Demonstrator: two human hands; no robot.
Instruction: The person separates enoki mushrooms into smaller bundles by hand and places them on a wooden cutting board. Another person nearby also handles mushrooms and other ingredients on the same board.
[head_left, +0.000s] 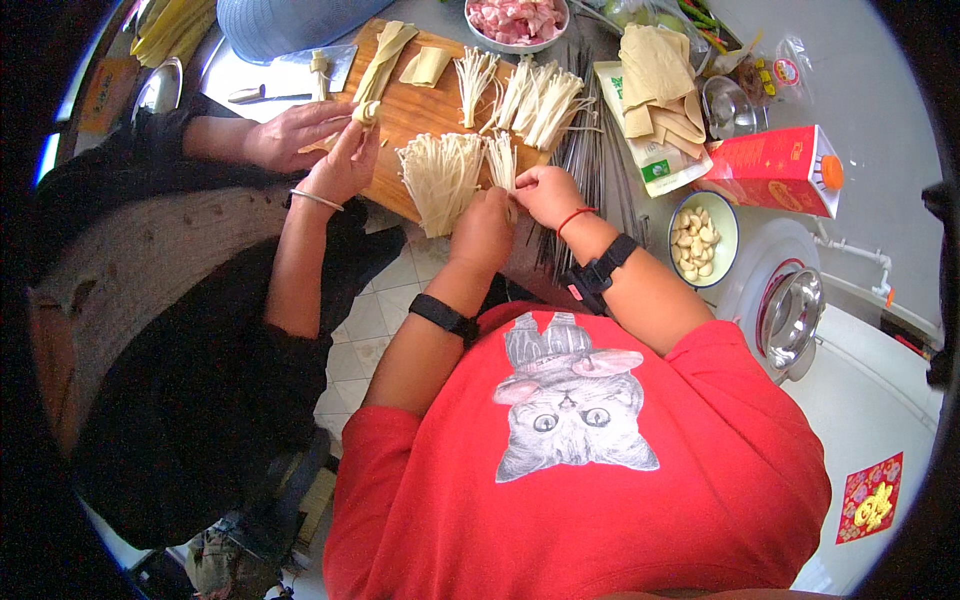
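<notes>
A small bunch of enoki mushrooms (501, 159) is pinched at its lower end between my left hand (482, 231) and my right hand (551, 196), caps pointing away from me. A large clump of enoki (441, 180) lies just left of it, at the near edge of the wooden cutting board (390, 176). Several smaller enoki bunches (541, 101) rest farther back on the board. My fingers hide the lower end of the held bunch. Beside my right hand, a bundle of thin metal skewers (585, 161) lies along the board's right side.
At left, another person's hands (337, 157) hold a small rolled piece. A cleaver (337, 64) lies beyond them. Around the board stand a bowl of raw meat (517, 21), tofu sheets (656, 71) on a packet, a red carton (772, 169) and a bowl of garlic cloves (695, 238).
</notes>
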